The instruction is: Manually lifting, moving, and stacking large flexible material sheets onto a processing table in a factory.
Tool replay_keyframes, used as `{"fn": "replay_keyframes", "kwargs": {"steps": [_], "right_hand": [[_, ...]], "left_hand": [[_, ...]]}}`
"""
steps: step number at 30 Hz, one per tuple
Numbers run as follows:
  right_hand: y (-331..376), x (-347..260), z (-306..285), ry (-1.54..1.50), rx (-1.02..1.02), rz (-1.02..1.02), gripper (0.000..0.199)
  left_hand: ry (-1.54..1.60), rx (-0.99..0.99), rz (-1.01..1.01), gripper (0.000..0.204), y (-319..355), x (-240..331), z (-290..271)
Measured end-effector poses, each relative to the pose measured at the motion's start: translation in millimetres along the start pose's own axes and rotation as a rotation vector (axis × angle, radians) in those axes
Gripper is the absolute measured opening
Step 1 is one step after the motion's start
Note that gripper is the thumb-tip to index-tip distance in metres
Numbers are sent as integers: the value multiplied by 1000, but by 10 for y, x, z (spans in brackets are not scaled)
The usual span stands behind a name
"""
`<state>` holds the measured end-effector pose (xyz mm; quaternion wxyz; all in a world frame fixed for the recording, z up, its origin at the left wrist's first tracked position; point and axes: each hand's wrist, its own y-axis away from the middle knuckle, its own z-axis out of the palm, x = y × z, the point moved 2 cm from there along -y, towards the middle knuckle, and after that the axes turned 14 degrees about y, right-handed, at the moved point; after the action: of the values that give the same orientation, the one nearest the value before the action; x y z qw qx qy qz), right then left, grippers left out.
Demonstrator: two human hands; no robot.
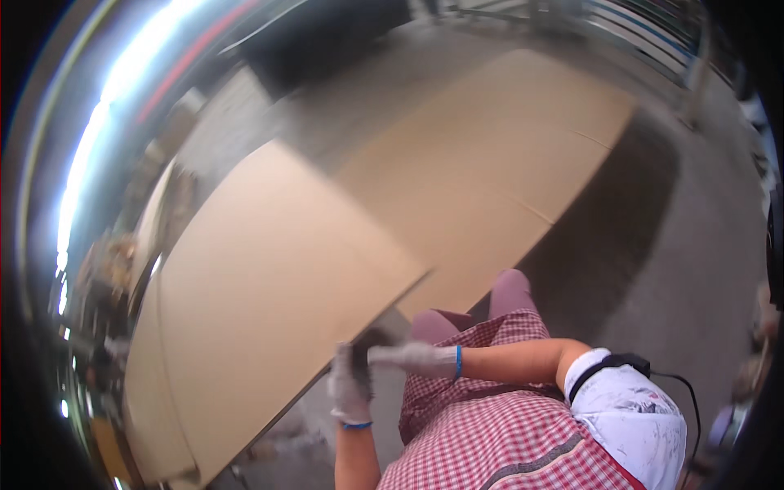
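A large tan cardboard sheet [253, 286] with a crease near its left end slants up from the lower left. My left hand [349, 390], in a pale knit glove with a blue cuff, is at the sheet's near edge; blur hides whether its fingers grip it. Gloved the same way, my right hand [415, 359] reaches leftward across my lap, its fingertips close to the left hand. Between the two hands is a dark blurred patch that I cannot make out. Beyond my knees lies another big cardboard sheet [490, 155], with short slits or creases along its right side.
Grey concrete floor [710, 220] shows on the right, with a dark shadow beside the far sheet. A large black object [327, 41] stands at the back. At the upper right is a metal frame [694, 73]. Blurred clutter [106, 269] lines the left side below bright lights.
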<state>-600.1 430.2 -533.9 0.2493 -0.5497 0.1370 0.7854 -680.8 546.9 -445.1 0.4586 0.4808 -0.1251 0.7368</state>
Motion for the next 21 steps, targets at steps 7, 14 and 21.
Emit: {"fn": "replay_keyframes", "kwargs": {"steps": [7,14,21], "right_hand": [[164,-1332,-1238,-23,644,273,26],[111,-2201,-2022,-159,811,-58,24],[-985,-1708,-1537,16,542,465,21]], "left_hand": [[311,634,431,68,667,1232,-1594],[173,680,452,65,1212,1900,-3394],[105,899,210,47,709,1746,-2561]]}}
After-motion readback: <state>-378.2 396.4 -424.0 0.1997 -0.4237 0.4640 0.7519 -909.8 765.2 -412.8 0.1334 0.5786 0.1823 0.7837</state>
